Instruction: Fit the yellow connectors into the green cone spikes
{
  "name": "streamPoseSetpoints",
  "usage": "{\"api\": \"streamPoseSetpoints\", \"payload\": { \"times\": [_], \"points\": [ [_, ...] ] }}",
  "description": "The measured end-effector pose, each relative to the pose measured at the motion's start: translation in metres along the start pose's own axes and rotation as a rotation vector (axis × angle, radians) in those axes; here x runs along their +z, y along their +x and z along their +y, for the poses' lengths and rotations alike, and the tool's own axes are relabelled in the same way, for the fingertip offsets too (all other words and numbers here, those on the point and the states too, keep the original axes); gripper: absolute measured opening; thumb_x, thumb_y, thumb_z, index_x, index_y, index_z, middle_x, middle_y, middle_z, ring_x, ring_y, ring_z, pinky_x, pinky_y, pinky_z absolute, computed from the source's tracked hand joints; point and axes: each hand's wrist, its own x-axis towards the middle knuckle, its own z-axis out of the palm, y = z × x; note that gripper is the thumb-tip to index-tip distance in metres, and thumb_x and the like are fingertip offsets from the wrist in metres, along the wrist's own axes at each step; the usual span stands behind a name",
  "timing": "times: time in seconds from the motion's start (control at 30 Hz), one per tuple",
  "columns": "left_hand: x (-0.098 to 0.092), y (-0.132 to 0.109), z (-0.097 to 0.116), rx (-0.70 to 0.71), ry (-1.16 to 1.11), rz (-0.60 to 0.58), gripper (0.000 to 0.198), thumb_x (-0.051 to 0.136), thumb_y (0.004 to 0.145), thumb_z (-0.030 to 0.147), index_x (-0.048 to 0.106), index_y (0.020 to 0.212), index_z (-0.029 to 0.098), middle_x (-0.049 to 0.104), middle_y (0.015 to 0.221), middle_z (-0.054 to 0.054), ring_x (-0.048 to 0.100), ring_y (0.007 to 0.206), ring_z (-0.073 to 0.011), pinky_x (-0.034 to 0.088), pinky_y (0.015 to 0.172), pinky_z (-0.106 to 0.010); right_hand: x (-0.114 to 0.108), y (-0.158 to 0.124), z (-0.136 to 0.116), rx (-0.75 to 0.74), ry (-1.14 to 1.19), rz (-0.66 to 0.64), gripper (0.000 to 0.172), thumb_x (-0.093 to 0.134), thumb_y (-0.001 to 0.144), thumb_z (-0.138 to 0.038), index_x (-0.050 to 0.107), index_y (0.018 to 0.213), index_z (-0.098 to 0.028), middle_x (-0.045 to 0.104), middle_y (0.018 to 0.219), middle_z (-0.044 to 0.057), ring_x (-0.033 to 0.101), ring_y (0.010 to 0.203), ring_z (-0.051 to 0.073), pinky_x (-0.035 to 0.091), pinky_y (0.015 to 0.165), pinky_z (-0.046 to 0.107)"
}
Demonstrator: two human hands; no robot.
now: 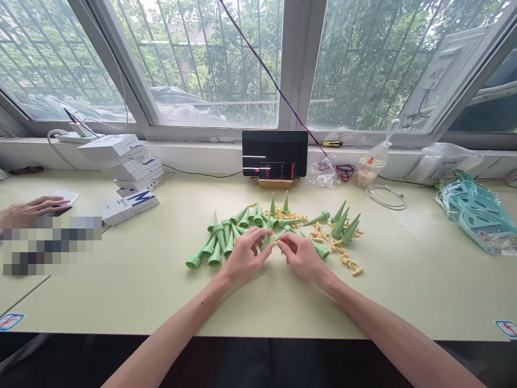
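My left hand (248, 253) is closed around a green watering spike (267, 235), which points upward between its thumb and fingers. Pinched in the fingertips of my right hand (302, 253) is a small yellow plastic valve (275, 242), right beside the spike. Whether the two parts touch is too small to tell. A pile of green spikes (218, 237) lies just left of and behind my left hand. Small yellow valves (291, 215) are heaped beyond my hands, with more loose valves (352, 264) to the right. Several upright spikes (340, 223) stand past my right hand.
At the back, a phone (278, 171) leans before a dark screen (274, 148). White boxes (129, 161) are stacked at left, near another person's hand (36, 209). A bagged cup (369, 167), a coiled cable (386, 197) and wrapped teal plastic items (476, 210) occupy the right.
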Motion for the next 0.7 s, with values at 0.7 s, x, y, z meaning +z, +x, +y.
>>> {"api": "streamPoseSetpoints", "payload": {
  "times": [0.7],
  "points": [
    [0.0001,0.0,0.001,0.003,0.003,0.0,0.022,0.059,0.091,0.032,0.065,0.11,0.022,0.061,0.093,-0.004,0.057,0.074,-0.0135,0.051,0.053,-0.022,0.0005,-0.0007,-0.0021,0.009,0.113,-0.035,0.018,0.054,0.093,-0.037,0.059,0.093,-0.02,0.059,0.069,-0.001,0.057,0.051,0.014,0.047,0.052,0.027]
  ]
}}
